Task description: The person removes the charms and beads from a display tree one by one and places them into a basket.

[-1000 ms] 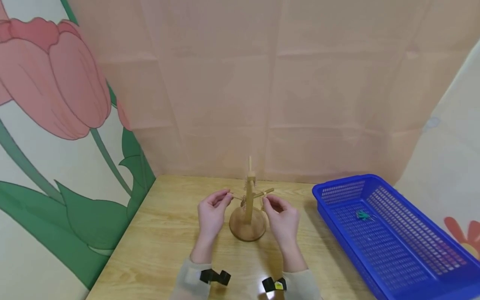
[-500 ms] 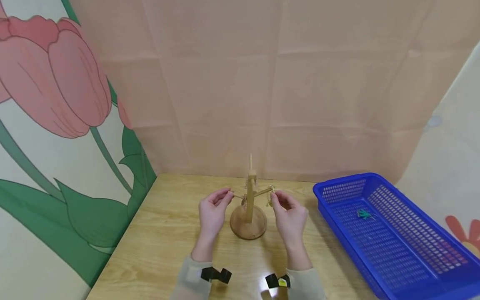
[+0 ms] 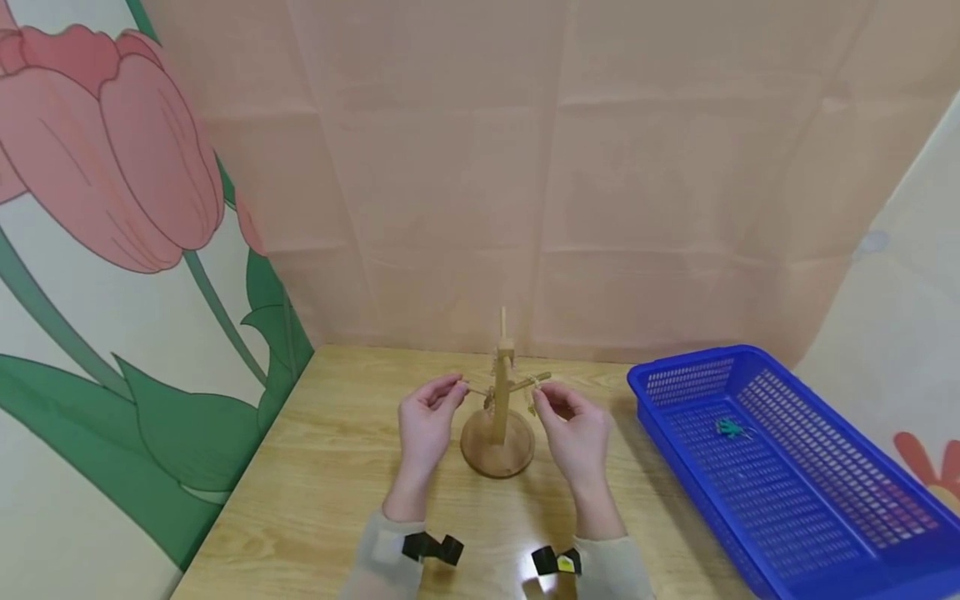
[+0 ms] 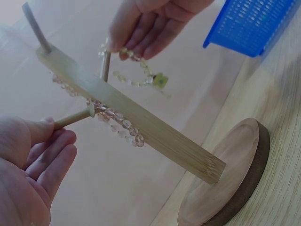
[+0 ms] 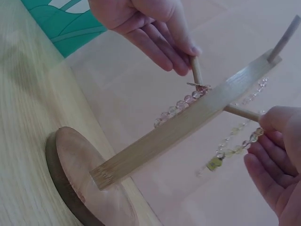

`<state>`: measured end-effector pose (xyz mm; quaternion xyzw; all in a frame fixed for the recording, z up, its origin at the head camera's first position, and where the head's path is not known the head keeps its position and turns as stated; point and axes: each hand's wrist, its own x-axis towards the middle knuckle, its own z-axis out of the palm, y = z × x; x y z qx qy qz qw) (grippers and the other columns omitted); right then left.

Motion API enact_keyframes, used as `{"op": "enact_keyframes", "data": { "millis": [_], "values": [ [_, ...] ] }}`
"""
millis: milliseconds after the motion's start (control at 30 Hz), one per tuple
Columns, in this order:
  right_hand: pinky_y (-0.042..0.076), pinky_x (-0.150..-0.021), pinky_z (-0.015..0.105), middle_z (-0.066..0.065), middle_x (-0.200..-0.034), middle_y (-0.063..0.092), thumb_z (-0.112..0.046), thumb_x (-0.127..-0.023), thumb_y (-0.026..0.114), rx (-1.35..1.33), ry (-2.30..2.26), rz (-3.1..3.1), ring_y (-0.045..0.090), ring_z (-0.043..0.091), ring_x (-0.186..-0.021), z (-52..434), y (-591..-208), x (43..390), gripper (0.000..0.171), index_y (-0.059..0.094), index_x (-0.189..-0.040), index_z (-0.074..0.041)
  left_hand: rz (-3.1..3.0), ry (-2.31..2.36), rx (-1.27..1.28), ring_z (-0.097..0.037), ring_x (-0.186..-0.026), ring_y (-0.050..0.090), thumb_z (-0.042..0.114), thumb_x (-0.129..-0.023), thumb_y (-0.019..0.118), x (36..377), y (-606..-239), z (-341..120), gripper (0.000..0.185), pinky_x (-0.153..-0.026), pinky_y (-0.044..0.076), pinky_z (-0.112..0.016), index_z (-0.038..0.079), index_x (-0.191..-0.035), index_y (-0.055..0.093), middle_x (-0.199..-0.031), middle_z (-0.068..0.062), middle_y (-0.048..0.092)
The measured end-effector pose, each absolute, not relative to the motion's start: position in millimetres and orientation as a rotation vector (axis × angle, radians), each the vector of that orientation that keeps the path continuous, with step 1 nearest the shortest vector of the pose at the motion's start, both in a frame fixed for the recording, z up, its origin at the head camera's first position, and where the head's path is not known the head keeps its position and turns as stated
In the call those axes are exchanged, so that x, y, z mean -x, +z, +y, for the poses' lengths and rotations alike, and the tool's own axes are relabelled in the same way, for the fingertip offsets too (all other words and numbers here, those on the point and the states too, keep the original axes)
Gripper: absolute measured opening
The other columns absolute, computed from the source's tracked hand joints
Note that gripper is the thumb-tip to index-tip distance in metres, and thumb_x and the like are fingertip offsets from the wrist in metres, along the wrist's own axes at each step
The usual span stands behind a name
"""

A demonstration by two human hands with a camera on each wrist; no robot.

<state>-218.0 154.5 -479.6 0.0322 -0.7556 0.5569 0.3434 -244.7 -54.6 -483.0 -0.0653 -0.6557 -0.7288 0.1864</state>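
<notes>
A wooden jewelry stand (image 3: 500, 417) with a round base stands on the table, short pegs sticking out from its post. My left hand (image 3: 424, 423) pinches the tip of the left peg (image 4: 73, 119) between thumb and forefinger. On that peg, close to the post, hangs a pink-clear beaded bracelet (image 4: 121, 122). At the right peg (image 5: 242, 112), my right hand (image 3: 579, 433) pinches a yellowish beaded bracelet (image 5: 229, 153) with a yellow-green square charm (image 4: 160, 80). That bracelet loops at the peg's outer part and dangles below it. More pink beads (image 4: 64, 84) show behind the upper post.
A blue plastic basket (image 3: 757, 508) stands to the right on the wood-grain table (image 3: 315, 500). Inside it lies a small green item (image 3: 727, 428) with a metal ring. A pinkish cloth backdrop (image 3: 450, 192) rises behind the table's far edge.
My right hand moved right toward the peg's tip with the yellowish bracelet, then back slightly toward the post. My left hand has stayed at the left peg.
</notes>
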Motion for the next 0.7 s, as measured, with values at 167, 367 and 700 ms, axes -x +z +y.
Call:
{"op": "enact_keyframes", "data": {
  "millis": [167,367,700],
  "values": [
    [0.063,-0.073,0.016,0.007,-0.090,0.081,-0.001,-0.090,0.086,-0.175,1.457,-2.077,0.076,0.017,-0.080,148,-481,218,0.007,0.082,-0.096,-0.001,-1.833,-2.056,0.190,-0.039,-0.092,0.078,0.002,-0.096,0.081,246,-482,-55,0.019,-0.083,0.067,-0.028,-0.009,-0.111,0.078,-0.099,-0.020,0.080],
    [0.066,-0.074,0.024,0.007,-0.091,0.081,0.000,-0.090,0.085,-0.208,1.458,-2.143,0.077,0.021,-0.081,144,-481,216,0.007,0.082,-0.097,0.000,-1.830,-2.063,0.193,-0.040,-0.093,0.078,0.000,-0.095,0.081,245,-481,-55,0.017,-0.083,0.067,-0.029,-0.008,-0.111,0.078,-0.100,-0.020,0.080],
    [0.060,-0.070,0.013,0.004,-0.088,0.080,-0.009,-0.092,0.087,-0.176,1.395,-2.138,0.076,0.019,-0.080,155,-470,214,0.010,0.082,-0.096,-0.001,-1.843,-2.072,0.187,-0.038,-0.093,0.078,0.001,-0.095,0.081,244,-482,-57,0.017,-0.084,0.067,-0.029,-0.006,-0.111,0.079,-0.100,-0.019,0.080]
  ]
}}
